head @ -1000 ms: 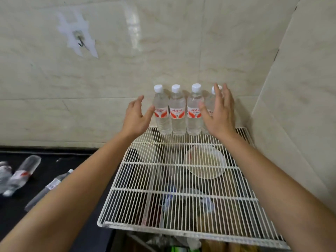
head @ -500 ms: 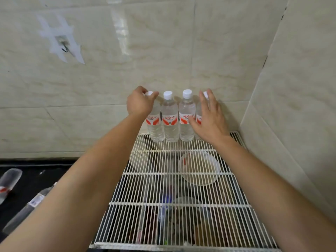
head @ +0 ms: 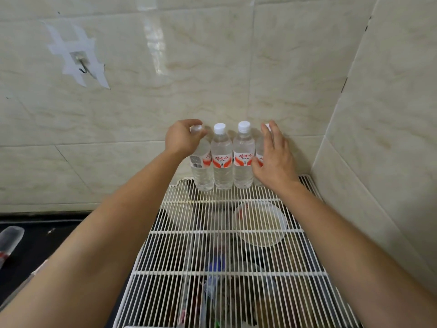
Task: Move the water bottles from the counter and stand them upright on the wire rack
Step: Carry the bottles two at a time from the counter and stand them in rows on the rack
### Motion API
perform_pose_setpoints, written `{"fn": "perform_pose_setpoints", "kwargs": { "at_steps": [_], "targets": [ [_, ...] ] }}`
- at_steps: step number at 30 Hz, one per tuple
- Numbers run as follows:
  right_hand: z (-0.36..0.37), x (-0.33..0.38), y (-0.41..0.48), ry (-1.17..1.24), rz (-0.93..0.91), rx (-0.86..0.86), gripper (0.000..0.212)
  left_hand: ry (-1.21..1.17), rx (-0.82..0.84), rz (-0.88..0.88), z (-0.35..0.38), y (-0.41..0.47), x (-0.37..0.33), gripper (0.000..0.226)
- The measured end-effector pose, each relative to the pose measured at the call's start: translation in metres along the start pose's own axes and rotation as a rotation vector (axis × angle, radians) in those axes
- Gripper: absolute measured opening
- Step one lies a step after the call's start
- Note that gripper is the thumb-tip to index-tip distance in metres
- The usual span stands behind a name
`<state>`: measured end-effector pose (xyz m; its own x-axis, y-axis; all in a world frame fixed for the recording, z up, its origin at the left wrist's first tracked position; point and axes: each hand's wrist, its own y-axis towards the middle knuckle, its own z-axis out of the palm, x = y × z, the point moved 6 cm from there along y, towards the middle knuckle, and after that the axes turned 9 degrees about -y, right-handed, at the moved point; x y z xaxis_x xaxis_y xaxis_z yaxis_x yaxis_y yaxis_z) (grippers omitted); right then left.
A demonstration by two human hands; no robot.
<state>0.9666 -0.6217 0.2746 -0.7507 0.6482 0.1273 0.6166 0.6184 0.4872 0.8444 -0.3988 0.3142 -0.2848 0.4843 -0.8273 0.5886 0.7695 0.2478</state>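
Four water bottles upright in a row at the back edge of the white wire rack (head: pixel 236 252), against the tiled wall (head: pixel 189 79), shoulder to shoulder and touching. Clear plastic, clear liquid inside, white screw caps, white labels with red bands and red script. Leftmost bottle (head: pixel 201 166) turned so that a small printed code panel faces the camera. Second bottle (head: pixel 221 159) and third bottle (head: pixel 243 157) fully in view, labels facing forward. Fourth bottle (head: pixel 259 157), at the right end, mostly hidden behind a hand, only a strip of label and a bit of cap showing.

Left hand (head: pixel 182 137) curled over the top of the leftmost bottle, fingers bent round the cap and neck, thumb side toward the neighbouring bottle; closed on it in a loose pinch from above. Right hand (head: pixel 275 155) flat and spread, fingers straight and pointing up, palm laid against the front and side of the fourth bottle, thumb reaching across toward the third bottle's label; touching, not wrapped round anything.

One more bottle (head: pixel 9 242) lying on its side on the dark counter (head: pixel 35 247) at far left, cut off by the edge of the view. Round translucent bowl (head: pixel 260 223) below the rack, seen through the wires. Small metal hook (head: pixel 81 65) taped to the wall, upper left.
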Motion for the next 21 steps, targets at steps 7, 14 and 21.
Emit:
{"fn": "perform_pose_setpoints", "kwargs": {
  "at_steps": [7, 14, 21],
  "targets": [
    [-0.001, -0.004, 0.000, 0.029, -0.008, 0.010, 0.086, -0.253, 0.227, -0.035, -0.001, 0.005, 0.011, 0.039],
    [0.000, -0.001, -0.002, 0.032, -0.015, 0.022, 0.086, -0.421, 0.367, -0.074, 0.000, 0.001, 0.015, 0.029],
    [-0.004, -0.005, 0.000, 0.011, -0.026, 0.121, 0.088, -0.318, 0.288, -0.082, 0.001, -0.016, 0.014, 0.054]
  ]
}}
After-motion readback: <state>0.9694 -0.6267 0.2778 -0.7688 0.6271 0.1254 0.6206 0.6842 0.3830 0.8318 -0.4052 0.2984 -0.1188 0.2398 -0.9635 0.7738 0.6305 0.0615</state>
